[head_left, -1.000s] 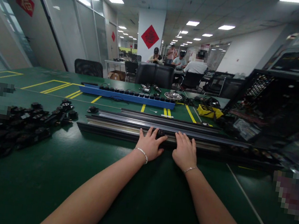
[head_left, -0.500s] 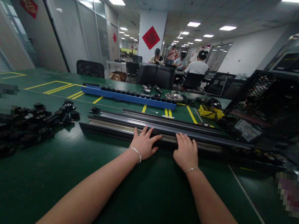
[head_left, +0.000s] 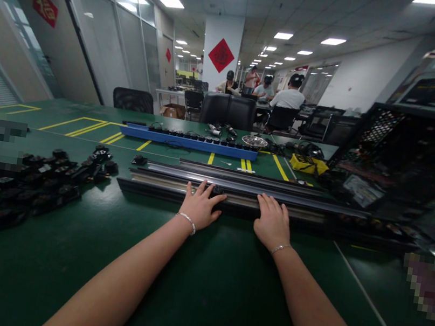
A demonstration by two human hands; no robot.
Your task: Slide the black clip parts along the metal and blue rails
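A long black and silver rail (head_left: 309, 206) lies across the green table (head_left: 202, 291) in front of me. My left hand (head_left: 199, 205) rests on the rail with its fingers spread, and its thumb and forefinger pinch a small black part (head_left: 217, 189) seated on the rail. My right hand (head_left: 273, 221) lies flat and open on the rail a little to the right, holding nothing. Both wrists wear thin bracelets.
A heap of black parts (head_left: 35, 179) lies at the left. Behind the rail sit a blue strip (head_left: 188, 141) with black pieces, a metal bowl (head_left: 254, 141) and a yellow object (head_left: 307, 164). A black computer case (head_left: 406, 158) stands at the right. People sit at a far table.
My left hand has slid to the left along the rail, and the small black part has moved with it. My right hand has stayed almost still.
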